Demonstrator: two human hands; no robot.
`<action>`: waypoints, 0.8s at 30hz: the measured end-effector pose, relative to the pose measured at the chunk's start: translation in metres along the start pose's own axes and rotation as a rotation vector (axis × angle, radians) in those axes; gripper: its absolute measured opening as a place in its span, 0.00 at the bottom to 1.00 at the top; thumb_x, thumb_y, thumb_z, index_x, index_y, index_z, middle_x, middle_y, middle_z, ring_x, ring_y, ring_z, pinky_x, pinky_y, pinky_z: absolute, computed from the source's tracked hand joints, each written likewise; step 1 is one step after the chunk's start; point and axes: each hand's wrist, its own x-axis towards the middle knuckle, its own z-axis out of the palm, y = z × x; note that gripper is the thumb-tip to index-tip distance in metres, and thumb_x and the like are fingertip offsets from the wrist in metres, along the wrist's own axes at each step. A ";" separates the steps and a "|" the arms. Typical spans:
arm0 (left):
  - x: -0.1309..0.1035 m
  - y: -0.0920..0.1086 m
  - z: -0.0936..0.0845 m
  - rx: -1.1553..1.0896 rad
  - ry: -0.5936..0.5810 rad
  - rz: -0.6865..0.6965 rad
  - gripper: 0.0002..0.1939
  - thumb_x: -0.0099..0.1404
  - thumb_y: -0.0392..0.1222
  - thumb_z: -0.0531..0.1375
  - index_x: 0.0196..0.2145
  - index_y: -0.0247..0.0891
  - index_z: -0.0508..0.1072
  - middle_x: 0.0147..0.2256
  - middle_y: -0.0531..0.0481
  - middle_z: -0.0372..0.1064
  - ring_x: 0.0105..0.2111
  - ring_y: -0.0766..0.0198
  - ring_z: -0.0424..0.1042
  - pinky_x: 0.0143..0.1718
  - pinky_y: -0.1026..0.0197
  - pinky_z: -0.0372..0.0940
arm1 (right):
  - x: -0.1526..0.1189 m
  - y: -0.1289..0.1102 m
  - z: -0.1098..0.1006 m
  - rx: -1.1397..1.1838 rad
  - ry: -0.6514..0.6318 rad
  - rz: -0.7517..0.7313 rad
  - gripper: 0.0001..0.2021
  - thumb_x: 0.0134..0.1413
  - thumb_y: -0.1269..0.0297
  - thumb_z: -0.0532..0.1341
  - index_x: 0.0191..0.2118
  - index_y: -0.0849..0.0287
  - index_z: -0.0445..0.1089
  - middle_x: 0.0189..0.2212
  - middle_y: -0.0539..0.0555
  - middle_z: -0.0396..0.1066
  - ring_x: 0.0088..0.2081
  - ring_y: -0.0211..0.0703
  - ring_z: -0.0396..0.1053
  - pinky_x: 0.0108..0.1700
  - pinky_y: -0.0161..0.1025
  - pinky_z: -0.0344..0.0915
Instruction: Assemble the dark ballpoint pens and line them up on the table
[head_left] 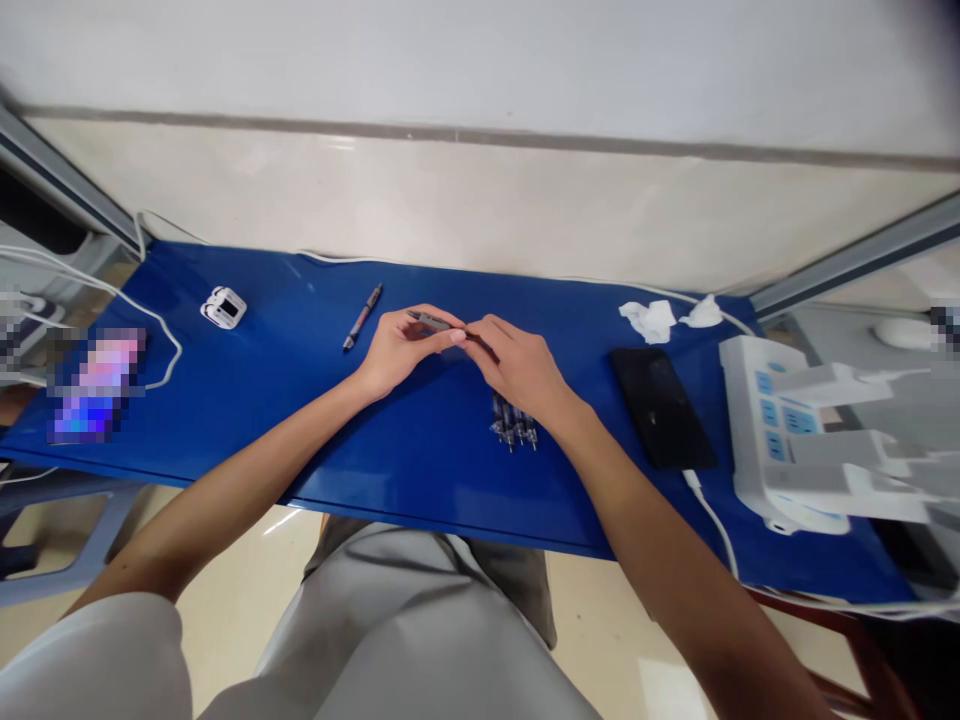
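Left hand (401, 352): grip closed on a dark grey pen (429, 320), thumb along the near side, fingers curled behind, gap no wider than the pen itself. Right hand (519, 366): grip also closed, thumb and fingers pinched at the pen's right end, which is partly covered, so exact finger contact there can't be told. Fingertips of both hands meet or nearly meet at that end. Pen is held roughly level, right end slightly lower in view, above the middle of the blue bench (420, 465).

Cluster of pens (513, 422) lies side by side on the bench under the right hand and wrist, tips toward the person, upper parts hidden. Single pen (362, 318) lies slanted just left of the left hand, not touched. Farther left: small white device (224, 308) with a dark window, then a lit phone (97, 385), screen pixelated. Right of the right arm: black phone (661, 408) with a white cable (709, 520) at its near end, crumpled tissue (649, 321) behind it, white power strip (780, 440) with several plugs beside it.
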 end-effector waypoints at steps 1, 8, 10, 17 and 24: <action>0.000 0.000 0.000 -0.002 -0.001 -0.002 0.18 0.61 0.56 0.80 0.41 0.42 0.89 0.39 0.46 0.84 0.34 0.63 0.78 0.37 0.58 0.74 | 0.000 0.000 0.000 -0.006 -0.005 0.005 0.14 0.85 0.53 0.52 0.54 0.52 0.71 0.46 0.58 0.79 0.41 0.49 0.76 0.39 0.43 0.64; 0.001 0.000 -0.001 -0.007 0.001 -0.009 0.18 0.60 0.55 0.81 0.42 0.43 0.89 0.38 0.47 0.84 0.35 0.61 0.79 0.38 0.57 0.75 | -0.002 -0.001 0.001 0.129 0.027 0.100 0.11 0.82 0.51 0.58 0.51 0.52 0.68 0.43 0.57 0.79 0.40 0.50 0.77 0.40 0.43 0.67; 0.000 0.001 -0.001 -0.015 -0.004 -0.007 0.18 0.60 0.55 0.81 0.42 0.43 0.89 0.39 0.46 0.84 0.37 0.60 0.80 0.41 0.56 0.77 | -0.001 -0.002 0.001 0.109 0.015 0.063 0.11 0.83 0.53 0.55 0.51 0.52 0.69 0.45 0.57 0.79 0.41 0.50 0.77 0.41 0.44 0.67; -0.001 0.004 0.002 -0.044 0.002 0.012 0.25 0.61 0.57 0.81 0.51 0.43 0.87 0.42 0.46 0.83 0.37 0.62 0.79 0.39 0.58 0.76 | 0.000 -0.002 0.002 0.124 0.024 0.057 0.12 0.84 0.53 0.53 0.53 0.52 0.69 0.47 0.58 0.79 0.44 0.51 0.77 0.45 0.45 0.68; 0.001 0.006 0.000 -0.001 0.095 0.027 0.22 0.65 0.61 0.77 0.44 0.41 0.85 0.33 0.49 0.80 0.32 0.64 0.77 0.36 0.60 0.75 | 0.001 0.001 0.000 -0.010 0.098 0.043 0.16 0.85 0.50 0.53 0.54 0.53 0.73 0.46 0.58 0.80 0.43 0.50 0.78 0.40 0.43 0.66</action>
